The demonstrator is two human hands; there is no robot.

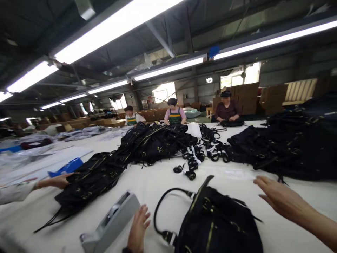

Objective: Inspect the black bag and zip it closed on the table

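A: Status on your hands?

B: Your left hand (138, 228) is flat and open, fingers spread, on the white table covering (158, 182), just left of the black fabric handbag with gold zips and hardware (218, 225). Wrist is cut off by the bottom edge. It holds nothing.

A: Right?

B: Your right hand (276, 198) hovers open, palm down, just right of that handbag and above the table. Not gripping anything. Can't tell if it touches the cloth. Forearm runs out of frame at the corner.

A: Handbag position?

B: Between your two hands, nearest you. Its lower part is cut off. Its black loop strap (168, 196) curls out left toward your left hand.

A: What else is around the handbag?

B: A grey tape dispenser (113, 221) sits left of it, just beside your left hand. Further left, a co-worker's hand (59, 181) rests on a pile of black bags (92, 179); the sleeve is cropped. Behind the handbag, a heap of black bags (155, 140) and loose straps (200, 151). Another dark pile (284, 144) lies to the back right, blurred, so details are hard to make out.
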